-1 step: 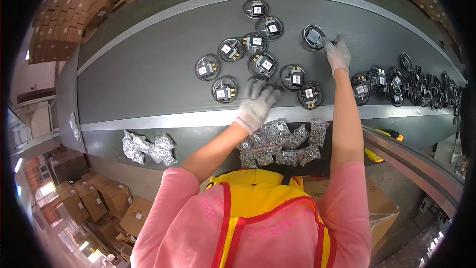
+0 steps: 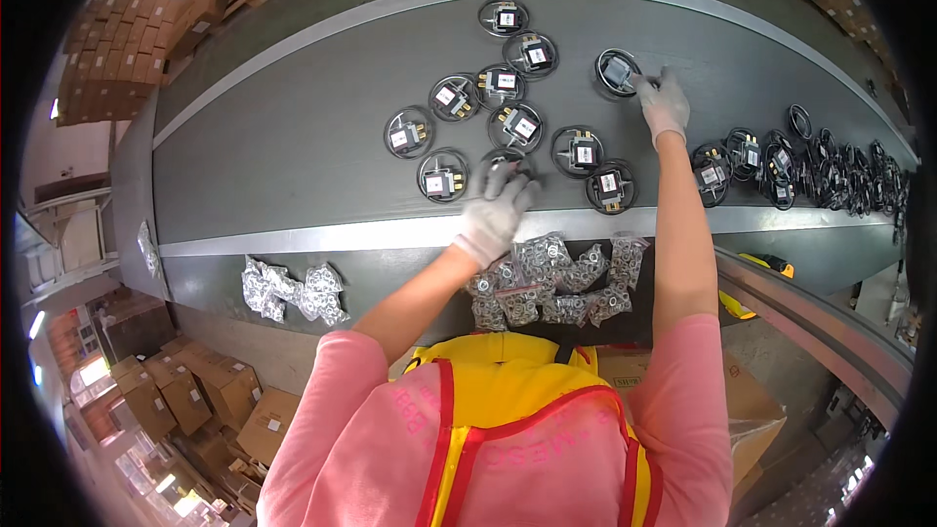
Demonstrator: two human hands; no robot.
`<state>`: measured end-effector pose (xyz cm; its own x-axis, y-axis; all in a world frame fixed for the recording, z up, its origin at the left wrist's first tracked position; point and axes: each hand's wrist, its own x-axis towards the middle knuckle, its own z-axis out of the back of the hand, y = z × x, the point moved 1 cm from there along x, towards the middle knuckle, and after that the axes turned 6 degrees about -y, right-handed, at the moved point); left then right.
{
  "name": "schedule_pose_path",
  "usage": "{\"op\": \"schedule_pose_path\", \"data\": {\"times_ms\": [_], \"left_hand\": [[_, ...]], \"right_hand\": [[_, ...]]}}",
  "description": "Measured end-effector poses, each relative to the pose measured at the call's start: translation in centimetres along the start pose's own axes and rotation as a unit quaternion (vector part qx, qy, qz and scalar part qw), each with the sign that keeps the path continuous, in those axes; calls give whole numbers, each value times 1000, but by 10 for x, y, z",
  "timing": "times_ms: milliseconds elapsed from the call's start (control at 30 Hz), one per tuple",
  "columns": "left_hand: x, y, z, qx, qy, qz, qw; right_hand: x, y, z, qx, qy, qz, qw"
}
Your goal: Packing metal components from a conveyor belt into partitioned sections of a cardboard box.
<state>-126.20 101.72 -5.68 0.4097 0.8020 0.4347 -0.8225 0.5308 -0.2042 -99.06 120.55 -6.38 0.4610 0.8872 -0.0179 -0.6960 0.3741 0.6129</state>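
Small labelled units with brass-coloured prongs, each ringed by a black coil, lie on the dark conveyor belt [image 2: 322, 161]. My gloved left hand [image 2: 496, 210] reaches over one coiled unit [image 2: 509, 158] near the belt's front edge; its slightly blurred fingers are apart and partly cover the unit. Farther right, my gloved right hand [image 2: 664, 107] has its fingers apart, with the fingertips at the rim of another coiled unit [image 2: 617, 72]. That unit shows a plain grey face. Between the two hands lies a labelled coiled unit [image 2: 578, 152].
Clear bags of small metal nuts or rings [image 2: 547, 259] lie on the near ledge, with more plastic bags [image 2: 293, 290] to the left. A dense row of coiled units [image 2: 849, 171] fills the belt's right end. A metal rail [image 2: 810, 307] runs at the near right. Cartons [image 2: 210, 381] stand below left.
My left hand has moved slightly left and nearer to me, its fingers less spread. My right hand has shifted slightly left toward the grey-faced unit, which stays in place.
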Motion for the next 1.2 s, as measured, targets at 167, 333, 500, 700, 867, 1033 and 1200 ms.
{"op": "schedule_pose_path", "data": {"times_ms": [167, 333, 500, 700, 867, 1033, 1200], "left_hand": [[-33, 18, 38, 71, -29, 51, 996], [-56, 15, 52, 136, 34, 152, 978], [-79, 42, 53, 167, 33, 209, 963], [-102, 70, 57, 218, 35, 286, 932], [-117, 83, 71, 78, -52, 317, 944], [-82, 71, 103, -516, -106, 690, 496], [-49, 56, 103, -486, -256, 668, 503]], "right_hand": [[6, -9, -32, 53, 27, 43, 997], [-71, 45, -22, -94, -75, 315, 941], [-122, 37, -35, -150, 22, 462, 874], [-125, 34, -29, -180, -18, 403, 897], [-110, 40, -21, -324, 80, 337, 881], [-79, 11, -4, -133, -89, 200, 967], [-108, 45, 6, 334, 42, -74, 939]]}}
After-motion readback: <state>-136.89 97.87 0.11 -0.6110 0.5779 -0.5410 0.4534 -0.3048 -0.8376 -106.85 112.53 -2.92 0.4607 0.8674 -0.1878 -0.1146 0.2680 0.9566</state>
